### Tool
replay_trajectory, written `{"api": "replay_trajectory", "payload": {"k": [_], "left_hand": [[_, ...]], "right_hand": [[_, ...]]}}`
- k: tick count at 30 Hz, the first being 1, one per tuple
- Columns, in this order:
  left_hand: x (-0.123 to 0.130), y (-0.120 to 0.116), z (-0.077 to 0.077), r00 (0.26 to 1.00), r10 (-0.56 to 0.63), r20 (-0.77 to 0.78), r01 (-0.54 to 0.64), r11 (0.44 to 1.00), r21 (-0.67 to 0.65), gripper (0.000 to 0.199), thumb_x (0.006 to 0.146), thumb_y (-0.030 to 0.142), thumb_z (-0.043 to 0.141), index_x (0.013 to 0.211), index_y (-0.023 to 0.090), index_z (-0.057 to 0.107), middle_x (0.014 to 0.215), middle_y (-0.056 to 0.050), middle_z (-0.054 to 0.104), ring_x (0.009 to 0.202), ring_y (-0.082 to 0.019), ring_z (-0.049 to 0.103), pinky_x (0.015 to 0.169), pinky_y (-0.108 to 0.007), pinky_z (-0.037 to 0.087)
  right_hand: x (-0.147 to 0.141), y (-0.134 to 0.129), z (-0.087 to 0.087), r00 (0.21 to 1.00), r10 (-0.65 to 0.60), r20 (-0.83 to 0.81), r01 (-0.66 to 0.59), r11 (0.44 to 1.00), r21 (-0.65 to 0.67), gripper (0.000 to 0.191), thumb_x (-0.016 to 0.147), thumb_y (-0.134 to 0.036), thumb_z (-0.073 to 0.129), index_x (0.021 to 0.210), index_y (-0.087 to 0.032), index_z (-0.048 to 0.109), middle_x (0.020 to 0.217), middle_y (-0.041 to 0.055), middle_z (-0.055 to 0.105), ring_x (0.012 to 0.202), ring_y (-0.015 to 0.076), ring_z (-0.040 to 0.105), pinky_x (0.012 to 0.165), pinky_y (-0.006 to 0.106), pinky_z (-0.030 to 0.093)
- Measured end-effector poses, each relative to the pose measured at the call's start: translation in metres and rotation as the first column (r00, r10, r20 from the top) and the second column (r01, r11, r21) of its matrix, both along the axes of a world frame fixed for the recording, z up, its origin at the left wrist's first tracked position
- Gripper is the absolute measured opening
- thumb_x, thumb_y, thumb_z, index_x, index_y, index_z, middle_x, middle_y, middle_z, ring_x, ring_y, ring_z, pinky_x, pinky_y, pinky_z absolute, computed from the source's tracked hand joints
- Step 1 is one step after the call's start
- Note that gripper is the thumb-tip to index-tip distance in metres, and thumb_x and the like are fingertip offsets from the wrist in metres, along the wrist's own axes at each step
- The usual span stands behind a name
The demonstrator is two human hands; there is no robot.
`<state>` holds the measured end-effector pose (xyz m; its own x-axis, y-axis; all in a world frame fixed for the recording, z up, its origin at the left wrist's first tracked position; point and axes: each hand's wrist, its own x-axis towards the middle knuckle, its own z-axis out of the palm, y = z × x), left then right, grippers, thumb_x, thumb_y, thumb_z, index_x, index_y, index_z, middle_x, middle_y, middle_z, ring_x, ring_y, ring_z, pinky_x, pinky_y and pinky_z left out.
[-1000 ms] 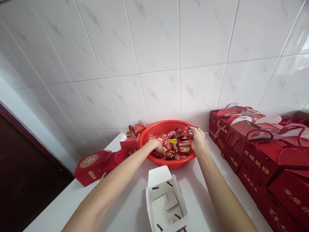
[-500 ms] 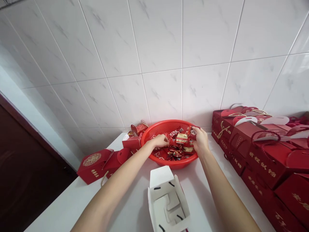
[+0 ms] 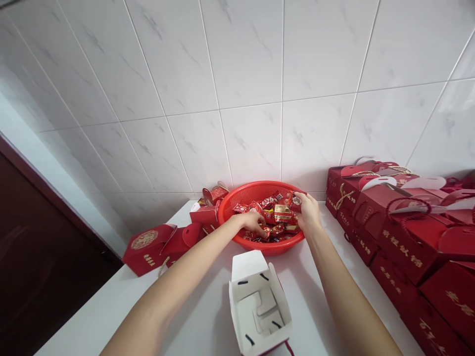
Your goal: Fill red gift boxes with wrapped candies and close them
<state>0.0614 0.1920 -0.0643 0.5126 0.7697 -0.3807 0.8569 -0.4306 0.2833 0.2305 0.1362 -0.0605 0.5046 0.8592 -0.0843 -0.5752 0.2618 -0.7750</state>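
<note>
A red plastic basket (image 3: 227, 207) with a perforated wall holds several candies in red and gold wrappers (image 3: 282, 213). Inside it, my left hand (image 3: 254, 223) reaches down with curled fingers closed on a small red-wrapped candy (image 3: 266, 231). My right hand (image 3: 308, 212), at the basket's right rim, grips a red candy packet (image 3: 296, 201) with a pale round print; how many pieces it holds is partly hidden by the fingers. In front of the basket stands an open gift box (image 3: 260, 311), white inside, its flaps up and black cord ends showing in the walls.
Closed red gift boxes (image 3: 393, 242) with rope handles are stacked along the right side. More red boxes (image 3: 148, 249) stand at the left of the white table (image 3: 200, 296). A tiled wall (image 3: 248, 138) rises right behind the basket.
My left hand has moved right and slightly down among the candies, its fingers now on a red-wrapped piece. My right hand stays at the rim with its packet. The view has shifted slightly.
</note>
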Motion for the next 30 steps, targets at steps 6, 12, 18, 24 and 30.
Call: {"api": "replay_trajectory", "payload": {"k": [6, 12, 18, 24, 30], "left_hand": [[0.007, 0.001, -0.003, 0.993, -0.044, 0.11, 0.036, 0.996, 0.077, 0.039, 0.061, 0.02, 0.079, 0.1, 0.021, 0.074, 0.085, 0.001, 0.071, 0.085, -0.02, 0.066, 0.072, -0.023, 0.048], [0.003, 0.001, 0.004, 0.985, 0.081, 0.153, -0.136, 0.909, 0.395, 0.04, 0.074, 0.012, 0.065, 0.112, 0.023, 0.071, 0.118, -0.006, 0.068, 0.109, -0.022, 0.062, 0.086, -0.026, 0.048], [0.0, -0.003, 0.011, 0.945, 0.31, 0.107, -0.328, 0.878, 0.35, 0.021, 0.081, 0.026, 0.06, 0.098, 0.02, 0.071, 0.098, -0.007, 0.074, 0.089, -0.021, 0.069, 0.067, -0.025, 0.049], [0.001, -0.006, 0.011, 0.936, 0.345, -0.074, -0.314, 0.91, 0.272, 0.009, 0.072, 0.016, 0.063, 0.076, 0.018, 0.071, 0.077, -0.011, 0.074, 0.079, -0.026, 0.071, 0.066, -0.029, 0.05], [-0.002, -0.005, 0.011, 0.945, 0.317, -0.074, -0.282, 0.911, 0.3, 0.054, 0.071, 0.006, 0.06, 0.123, 0.019, 0.064, 0.118, -0.017, 0.07, 0.109, -0.03, 0.067, 0.083, -0.032, 0.052]], "right_hand": [[0.001, 0.002, -0.004, 1.0, -0.006, 0.0, 0.006, 0.999, 0.046, 0.01, 0.058, -0.016, 0.066, 0.065, -0.019, 0.059, 0.058, -0.0053, 0.064, 0.056, 0.0127, 0.061, 0.056, 0.023, 0.051], [0.002, 0.003, -0.007, 1.0, 0.011, 0.008, -0.011, 0.999, 0.044, 0.013, 0.056, -0.02, 0.068, 0.067, -0.019, 0.061, 0.058, -0.0051, 0.065, 0.053, 0.012, 0.059, 0.051, 0.022, 0.048], [0.004, 0.006, -0.011, 1.0, 0.004, 0.015, -0.005, 0.998, 0.066, 0.016, 0.055, -0.022, 0.07, 0.069, -0.02, 0.062, 0.059, -0.0053, 0.065, 0.057, 0.0131, 0.061, 0.052, 0.022, 0.049], [0.003, 0.007, -0.011, 1.0, 0.006, 0.019, -0.008, 0.997, 0.072, 0.015, 0.056, -0.021, 0.068, 0.069, -0.02, 0.062, 0.058, -0.0058, 0.063, 0.054, 0.0121, 0.059, 0.051, 0.022, 0.047], [0.0, 0.003, -0.007, 1.0, 0.008, 0.018, -0.009, 0.997, 0.078, 0.013, 0.055, -0.022, 0.068, 0.066, -0.02, 0.061, 0.056, -0.0056, 0.063, 0.051, 0.012, 0.056, 0.047, 0.022, 0.044]]}}
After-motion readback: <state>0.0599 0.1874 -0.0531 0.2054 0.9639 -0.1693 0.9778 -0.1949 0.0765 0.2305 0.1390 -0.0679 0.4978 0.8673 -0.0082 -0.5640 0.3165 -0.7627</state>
